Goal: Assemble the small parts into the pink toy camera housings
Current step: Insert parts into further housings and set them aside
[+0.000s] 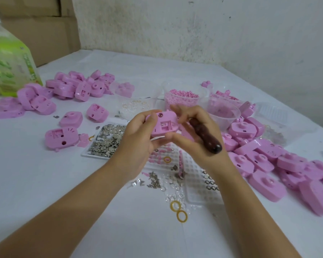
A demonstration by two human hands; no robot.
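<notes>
My left hand point(136, 144) holds a pink toy camera housing point(163, 123) above the table, its open inner side facing me. My right hand point(196, 135) touches the housing's right edge with its fingertips, and a dark brown tool handle point(206, 135) lies gripped across its palm. Below the hands sit a tray of small metal pieces point(105, 140), loose screws point(154, 180), clear rings and yellow rings point(178, 210). What the right fingertips pinch is hidden.
Piles of pink housings lie at the left point(71, 88) and right point(280, 164). Clear tubs of pink bits point(183, 96) stand behind the hands. A gridded clear tray point(199, 183) lies near me. A green-labelled jug point(9, 58) and cardboard boxes are at far left.
</notes>
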